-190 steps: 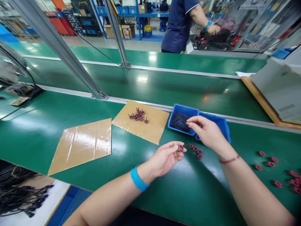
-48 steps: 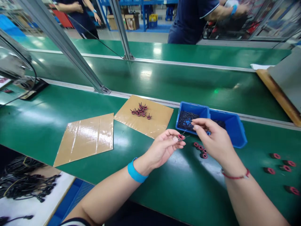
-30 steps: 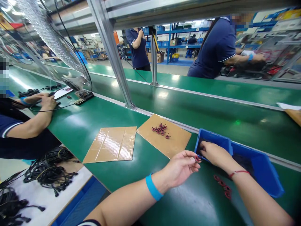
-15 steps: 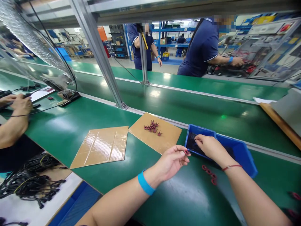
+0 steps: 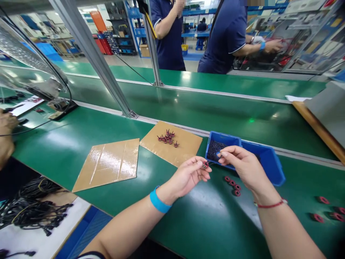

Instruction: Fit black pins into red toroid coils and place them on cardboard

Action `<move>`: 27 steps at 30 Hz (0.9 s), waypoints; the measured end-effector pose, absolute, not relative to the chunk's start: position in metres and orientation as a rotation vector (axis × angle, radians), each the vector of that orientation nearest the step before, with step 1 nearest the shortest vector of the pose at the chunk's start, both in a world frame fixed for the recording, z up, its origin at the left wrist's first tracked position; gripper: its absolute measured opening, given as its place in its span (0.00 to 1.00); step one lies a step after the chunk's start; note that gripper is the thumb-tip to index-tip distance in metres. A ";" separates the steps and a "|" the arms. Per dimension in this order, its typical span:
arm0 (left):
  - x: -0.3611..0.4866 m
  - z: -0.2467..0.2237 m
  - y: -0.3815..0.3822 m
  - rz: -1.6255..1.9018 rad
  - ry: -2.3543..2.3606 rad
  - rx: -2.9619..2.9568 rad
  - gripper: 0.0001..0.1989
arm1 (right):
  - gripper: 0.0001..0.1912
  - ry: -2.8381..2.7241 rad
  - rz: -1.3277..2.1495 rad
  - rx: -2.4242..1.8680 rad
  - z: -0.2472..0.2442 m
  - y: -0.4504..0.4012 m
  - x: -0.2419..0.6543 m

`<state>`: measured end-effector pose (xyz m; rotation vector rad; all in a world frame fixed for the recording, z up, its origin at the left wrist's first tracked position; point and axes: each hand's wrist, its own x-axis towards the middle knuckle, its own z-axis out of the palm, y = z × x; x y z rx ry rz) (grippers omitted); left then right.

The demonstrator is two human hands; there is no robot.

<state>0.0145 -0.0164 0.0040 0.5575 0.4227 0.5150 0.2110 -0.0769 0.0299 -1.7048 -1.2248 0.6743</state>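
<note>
Now, over the glossy green bench (image 5: 205,216), by the smaller open blue plastic bin (image 5: 225,138), your right hand (image 5: 244,169) holds its fingertips close together (gripping anything or not, I cannot tell), and just left of them your left hand (image 5: 187,176) pinches a small red-and-black ring (image 5: 205,164).

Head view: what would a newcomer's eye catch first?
Probably the left hand near the centre, pinching a small red-and-black ring, with the right hand raised beside it, partly covering a blue bin of thin black pieces. Next, likely the cluster of pronged red-and-black parts on the right-hand cardboard sheet, beyond the left hand.
</note>
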 end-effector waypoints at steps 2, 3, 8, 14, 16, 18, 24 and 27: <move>0.015 0.003 -0.020 0.464 0.409 0.602 0.18 | 0.21 -1.049 0.763 -1.575 0.033 -0.087 0.198; 0.015 0.003 -0.022 0.440 0.406 0.621 0.18 | 0.19 -0.980 0.801 -1.518 0.035 -0.091 0.192; 0.016 0.002 -0.028 0.404 0.413 0.656 0.18 | 0.13 -1.001 0.780 -1.504 0.045 -0.103 0.175; 0.016 0.001 -0.028 0.388 0.412 0.656 0.18 | 0.07 -1.100 0.612 -1.564 0.050 -0.109 0.174; 0.016 0.002 -0.027 0.390 0.413 0.654 0.18 | 0.06 -1.131 0.575 -1.561 0.049 -0.109 0.175; 0.016 0.003 -0.028 0.389 0.415 0.655 0.17 | 0.05 -1.161 0.541 -1.568 0.049 -0.110 0.176; 0.016 0.004 -0.027 0.378 0.416 0.652 0.15 | 0.05 -1.240 0.465 -1.633 0.051 -0.110 0.177; 0.017 0.002 -0.027 0.383 0.402 0.647 0.17 | 0.05 -1.268 0.415 -1.658 0.052 -0.110 0.177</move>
